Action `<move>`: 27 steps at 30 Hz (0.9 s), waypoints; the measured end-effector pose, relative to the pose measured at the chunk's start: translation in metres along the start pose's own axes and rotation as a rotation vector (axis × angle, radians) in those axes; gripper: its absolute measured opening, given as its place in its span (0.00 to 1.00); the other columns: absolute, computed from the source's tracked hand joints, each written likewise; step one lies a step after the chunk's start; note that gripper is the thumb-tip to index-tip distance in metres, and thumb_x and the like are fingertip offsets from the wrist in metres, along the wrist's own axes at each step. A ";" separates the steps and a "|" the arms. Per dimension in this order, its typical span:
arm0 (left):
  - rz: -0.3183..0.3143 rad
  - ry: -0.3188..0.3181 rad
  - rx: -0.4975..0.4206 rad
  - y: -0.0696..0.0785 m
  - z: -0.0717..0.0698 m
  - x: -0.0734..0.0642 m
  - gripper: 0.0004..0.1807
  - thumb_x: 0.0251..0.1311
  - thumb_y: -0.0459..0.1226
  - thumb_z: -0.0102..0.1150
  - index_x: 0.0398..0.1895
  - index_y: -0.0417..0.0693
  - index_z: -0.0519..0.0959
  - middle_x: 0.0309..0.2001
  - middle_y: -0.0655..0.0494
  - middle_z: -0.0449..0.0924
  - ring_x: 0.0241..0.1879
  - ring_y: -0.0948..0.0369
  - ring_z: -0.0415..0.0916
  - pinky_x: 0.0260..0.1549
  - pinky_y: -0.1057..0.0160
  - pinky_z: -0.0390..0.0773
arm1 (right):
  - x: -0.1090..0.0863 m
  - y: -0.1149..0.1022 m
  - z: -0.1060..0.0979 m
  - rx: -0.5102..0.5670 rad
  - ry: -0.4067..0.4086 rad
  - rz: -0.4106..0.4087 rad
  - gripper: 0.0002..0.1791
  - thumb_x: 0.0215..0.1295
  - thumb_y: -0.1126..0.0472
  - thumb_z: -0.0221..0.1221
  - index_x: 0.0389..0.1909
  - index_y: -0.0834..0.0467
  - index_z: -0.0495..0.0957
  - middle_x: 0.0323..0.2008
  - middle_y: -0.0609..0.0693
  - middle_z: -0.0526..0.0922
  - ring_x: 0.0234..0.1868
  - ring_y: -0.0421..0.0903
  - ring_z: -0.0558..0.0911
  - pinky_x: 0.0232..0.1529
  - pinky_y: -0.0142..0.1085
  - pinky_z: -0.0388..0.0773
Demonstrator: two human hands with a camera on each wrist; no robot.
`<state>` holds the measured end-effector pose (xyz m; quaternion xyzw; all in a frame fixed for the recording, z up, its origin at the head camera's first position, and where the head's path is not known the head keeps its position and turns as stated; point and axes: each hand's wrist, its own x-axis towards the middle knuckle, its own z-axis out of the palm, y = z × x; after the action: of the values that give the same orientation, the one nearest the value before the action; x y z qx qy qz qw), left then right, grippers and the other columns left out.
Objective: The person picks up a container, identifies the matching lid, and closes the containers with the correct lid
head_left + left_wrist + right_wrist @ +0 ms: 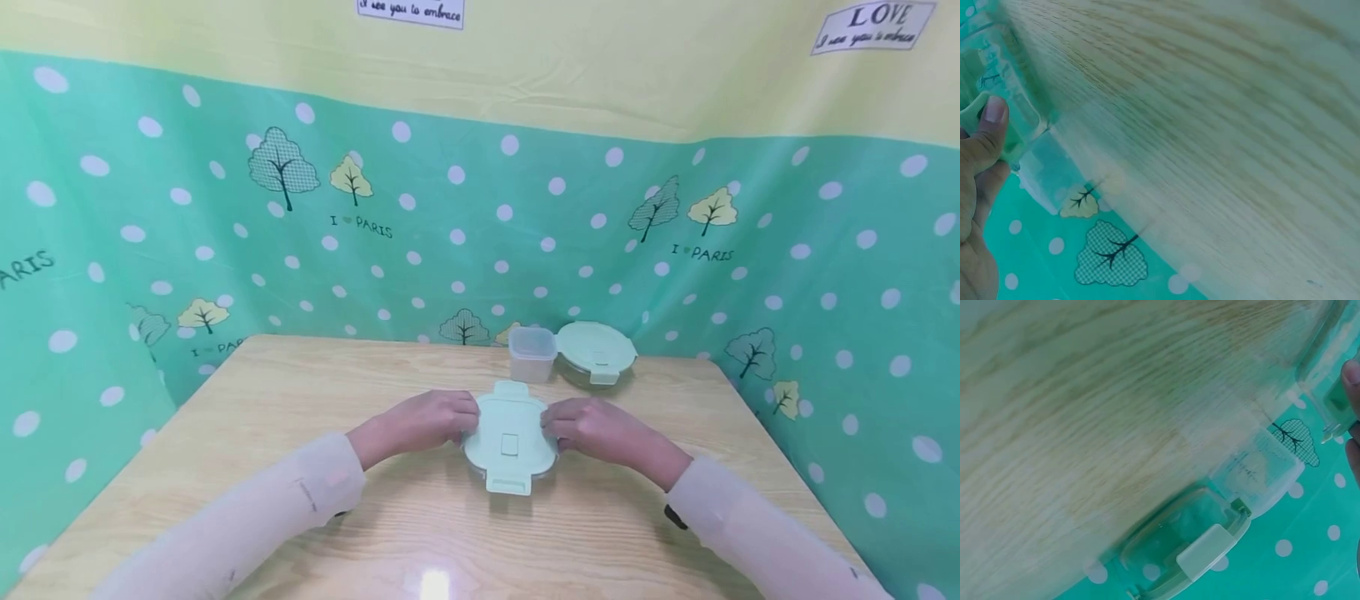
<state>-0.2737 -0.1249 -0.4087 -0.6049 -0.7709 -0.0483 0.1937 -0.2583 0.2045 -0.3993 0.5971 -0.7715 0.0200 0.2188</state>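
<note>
A clear food container with a pale green snap-on lid [517, 421] sits near the middle of the wooden table. Its front and back latch flaps stick out from the lid. My left hand [431, 417] holds the left side, its thumb on a green side latch [971, 114] in the left wrist view. From the other side my right hand [600, 429] grips the right side latch [1337, 403], thumb against it in the right wrist view. The fingers are curled at the lid's edges, and the container's lower part is mostly hidden beneath the lid in the head view.
Behind the container stand a small translucent square tub [532, 357] and a round glass container with a green latched lid [596, 348], side by side near the back edge. A green dotted curtain [420, 233] hangs around the wooden table [315, 383].
</note>
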 end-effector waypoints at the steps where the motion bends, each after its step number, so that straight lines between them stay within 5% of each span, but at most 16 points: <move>1: -0.001 0.002 -0.005 0.000 0.000 0.000 0.17 0.39 0.25 0.77 0.26 0.50 0.78 0.36 0.63 0.81 0.44 0.63 0.79 0.46 0.75 0.79 | 0.000 0.000 0.000 0.000 0.001 0.001 0.20 0.43 0.60 0.79 0.40 0.57 0.86 0.45 0.50 0.89 0.49 0.47 0.87 0.53 0.33 0.83; 16: -0.068 0.041 -0.062 0.012 0.000 -0.004 0.15 0.41 0.33 0.81 0.27 0.52 0.80 0.37 0.64 0.83 0.45 0.65 0.80 0.47 0.78 0.78 | 0.001 0.001 -0.001 -0.068 -0.062 0.005 0.18 0.47 0.65 0.77 0.41 0.57 0.84 0.46 0.49 0.88 0.51 0.46 0.86 0.55 0.36 0.83; 21: -0.090 0.035 0.036 0.028 -0.004 0.001 0.14 0.44 0.35 0.81 0.26 0.54 0.81 0.33 0.66 0.82 0.39 0.66 0.79 0.39 0.79 0.79 | 0.002 0.006 0.000 -0.148 -0.060 -0.013 0.20 0.47 0.72 0.75 0.43 0.60 0.84 0.49 0.53 0.88 0.52 0.49 0.86 0.55 0.38 0.83; 27: -0.118 -0.020 0.262 0.054 -0.007 0.010 0.13 0.45 0.46 0.80 0.30 0.55 0.84 0.30 0.65 0.79 0.31 0.67 0.75 0.27 0.77 0.77 | 0.007 0.016 0.005 -0.217 -0.055 -0.051 0.22 0.49 0.74 0.73 0.47 0.61 0.84 0.51 0.54 0.87 0.54 0.50 0.85 0.58 0.40 0.82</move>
<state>-0.2221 -0.1038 -0.4071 -0.5283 -0.8068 0.0475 0.2602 -0.2763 0.2015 -0.3972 0.5897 -0.7593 -0.0856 0.2615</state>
